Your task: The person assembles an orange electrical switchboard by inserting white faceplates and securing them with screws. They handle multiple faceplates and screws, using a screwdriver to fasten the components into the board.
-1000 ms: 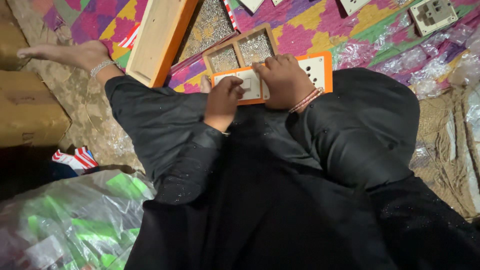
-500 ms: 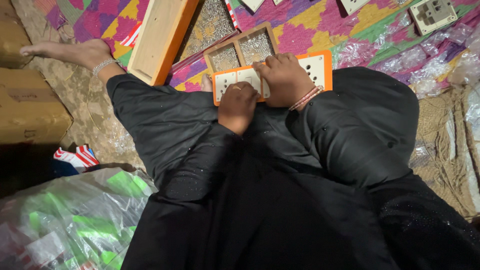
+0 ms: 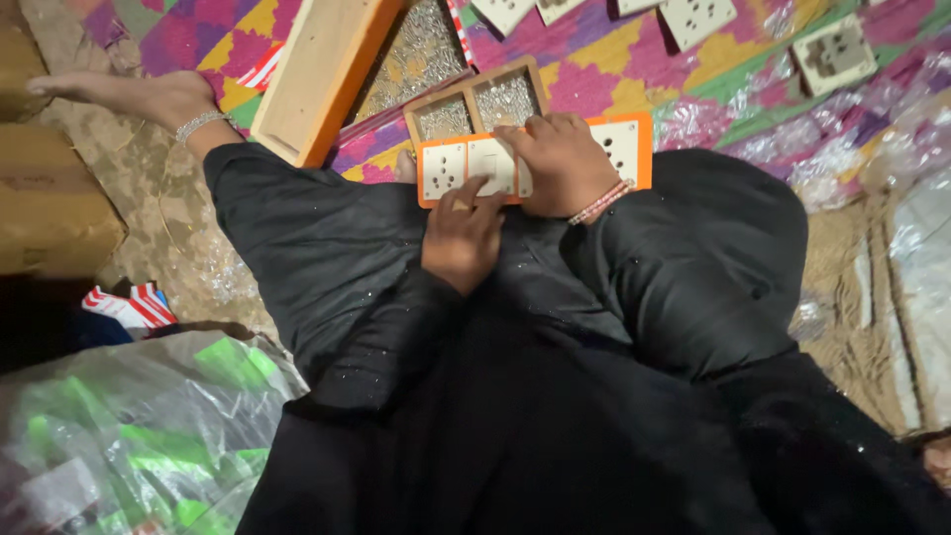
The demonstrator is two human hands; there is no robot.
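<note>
Orange frame (image 3: 634,149): long plate carrying white socket and switch modules, resting across lap at near edge of patterned mat (image 3: 614,69). Ends unsupported; likely to tip or slide off knee if pressure lands off-centre.

Switch module (image 3: 492,163): white, second cell from left, between socket module (image 3: 442,168) and right hand. Seating not readable; if only half clipped, liable to pop out or jam crooked under uneven push.

Left hand (image 3: 461,238): fingers curled, tips pressed onto lower edge of frame below switch module. Pinching nothing visible.

Right hand (image 3: 565,163): laid flat over middle of frame, fingers together, covering at least one cell. Grip beneath palm hidden; cannot tell whether anything is held there. Beaded bracelet at wrist could snag frame edge.

Small tray (image 3: 475,111): two wooden compartments of tiny metal parts, touching far edge of frame. Shove of frame forward could nudge tray and spill contents onto mat, hard to recover among pattern.

Wooden box (image 3: 322,74): long, orange-sided, far left, beside a larger bed of metal parts. Same spill risk if bumped by knee.

Loose sockets (image 3: 837,54): several along far edge of mat, well apart from hands.

Plastic bag (image 3: 139,436): clear, green items inside, near left. Slippery underfoot if leg shifts.

Bare foot (image 3: 129,94): far left on floor, near box end.
</note>
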